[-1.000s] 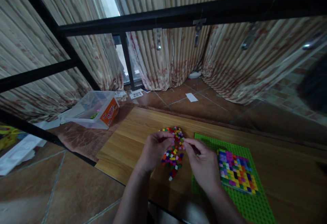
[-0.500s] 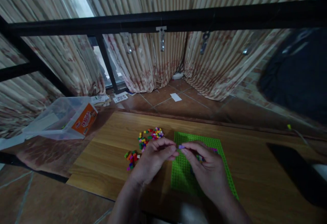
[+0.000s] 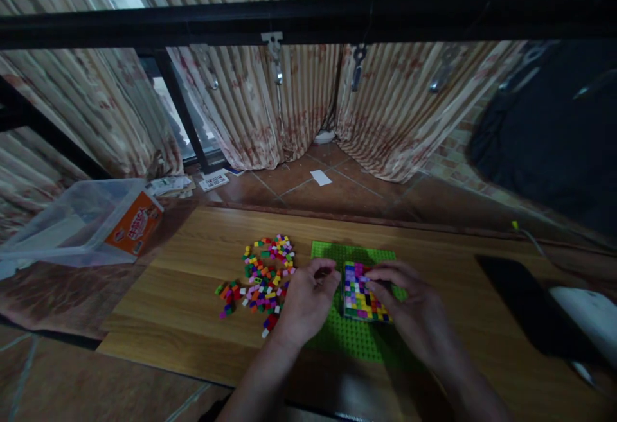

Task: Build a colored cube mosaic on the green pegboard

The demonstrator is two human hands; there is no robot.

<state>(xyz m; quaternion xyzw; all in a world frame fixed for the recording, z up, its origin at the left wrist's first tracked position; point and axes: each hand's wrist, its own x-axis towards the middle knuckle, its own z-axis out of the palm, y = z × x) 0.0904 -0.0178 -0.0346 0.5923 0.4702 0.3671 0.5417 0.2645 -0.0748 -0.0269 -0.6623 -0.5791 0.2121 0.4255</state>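
One multicoloured plastic-brick slab (image 3: 355,295), one green studded baseplate (image 3: 354,340).
The patchwork slab sits on it, five o'clock; our right hand (image 3: 415,306) pinches one lilac brick (image 3: 365,279); our left hand (image 3: 308,298) curls its fingers, contents we cannot tell.

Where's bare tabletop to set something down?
Free: wooden table left of the loose bricks; also between green baseplate and black pad, beyond the right hand. Crowded: those bricks, and the brick panel with the left hand beside it.
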